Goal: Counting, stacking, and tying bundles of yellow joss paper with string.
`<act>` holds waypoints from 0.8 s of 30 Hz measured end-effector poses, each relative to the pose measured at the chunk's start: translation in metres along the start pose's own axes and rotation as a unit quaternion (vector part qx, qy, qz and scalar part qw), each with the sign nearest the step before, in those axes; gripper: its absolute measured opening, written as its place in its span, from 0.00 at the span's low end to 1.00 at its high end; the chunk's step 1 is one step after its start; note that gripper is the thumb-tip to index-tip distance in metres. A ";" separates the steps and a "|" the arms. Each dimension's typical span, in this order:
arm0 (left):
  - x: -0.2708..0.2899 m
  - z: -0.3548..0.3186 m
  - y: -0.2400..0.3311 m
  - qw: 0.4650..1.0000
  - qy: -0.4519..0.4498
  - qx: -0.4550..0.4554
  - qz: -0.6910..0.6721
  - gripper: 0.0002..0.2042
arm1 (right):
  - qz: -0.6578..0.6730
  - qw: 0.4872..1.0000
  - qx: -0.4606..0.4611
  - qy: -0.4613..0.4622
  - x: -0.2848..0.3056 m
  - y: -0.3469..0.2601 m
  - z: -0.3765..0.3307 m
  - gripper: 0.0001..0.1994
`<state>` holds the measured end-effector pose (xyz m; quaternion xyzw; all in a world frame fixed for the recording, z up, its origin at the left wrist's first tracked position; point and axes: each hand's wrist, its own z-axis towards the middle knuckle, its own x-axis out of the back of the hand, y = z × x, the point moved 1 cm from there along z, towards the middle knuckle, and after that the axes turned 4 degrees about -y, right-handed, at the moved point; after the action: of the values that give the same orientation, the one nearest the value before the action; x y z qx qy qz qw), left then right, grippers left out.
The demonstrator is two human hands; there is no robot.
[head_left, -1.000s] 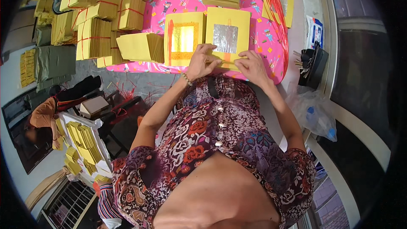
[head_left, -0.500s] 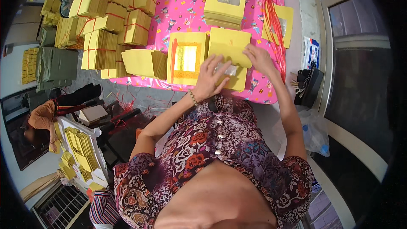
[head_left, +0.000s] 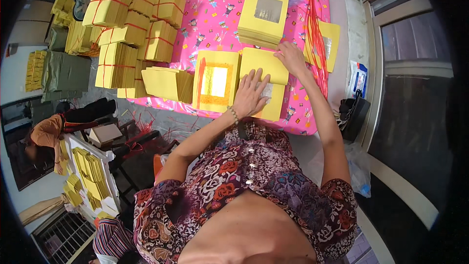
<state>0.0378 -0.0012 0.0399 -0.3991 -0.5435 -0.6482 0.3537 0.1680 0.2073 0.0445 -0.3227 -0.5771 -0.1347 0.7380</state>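
A yellow paper sheet lies in front of me on the table, with a silvery patch partly under my left hand. Its far part is a plain yellow panel, bowed slightly upward. My left hand rests on the paper with its fingers spread. At the panel's far right corner, my right hand has its thumb and fingers bent together at the paper's edge. To the left sits a yellow paper stack topped by an orange frame round a pale square. Beyond the panel stands a taller yellow stack with a silver square.
Red-tied yellow bundles are piled at the table's left, beside a leaning loose stack. Red strands hang along the right over another yellow sheet. A pink patterned cloth covers the table. Another person works at far left.
My right hand has moved to the far side of the panel's corner. My left hand has flattened onto the paper. The whole view has shifted slightly downward.
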 end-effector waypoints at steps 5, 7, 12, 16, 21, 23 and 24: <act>0.002 0.002 0.000 1.000 -0.003 -0.001 0.007 0.40 | 0.069 0.995 -0.040 -0.061 -0.009 -0.014 0.016 0.13; 0.003 0.002 0.000 1.000 -0.006 -0.001 0.006 0.39 | 0.093 0.993 -0.035 -0.062 -0.017 -0.017 0.017 0.13; 0.005 -0.001 0.000 1.000 -0.006 -0.003 0.000 0.38 | 0.105 0.988 -0.043 -0.100 -0.021 -0.025 0.015 0.14; 0.003 -0.001 -0.003 1.000 -0.009 -0.003 0.004 0.38 | 0.117 0.989 -0.042 -0.078 -0.020 -0.032 0.012 0.14; 0.003 0.001 -0.004 1.000 -0.023 -0.006 0.009 0.36 | 0.140 0.988 -0.054 -0.044 -0.021 -0.034 0.009 0.13; 0.002 0.000 -0.005 1.000 -0.021 -0.006 0.012 0.36 | 0.134 0.987 -0.065 -0.052 -0.016 -0.039 0.010 0.12; 0.001 0.000 -0.006 1.000 -0.017 -0.007 0.015 0.35 | 0.128 0.987 -0.075 -0.059 -0.014 -0.042 0.009 0.12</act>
<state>0.0322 -0.0008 0.0388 -0.4208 -0.5389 -0.6398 0.3509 0.1326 0.1785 0.0461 -0.4563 -0.5619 -0.0627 0.6871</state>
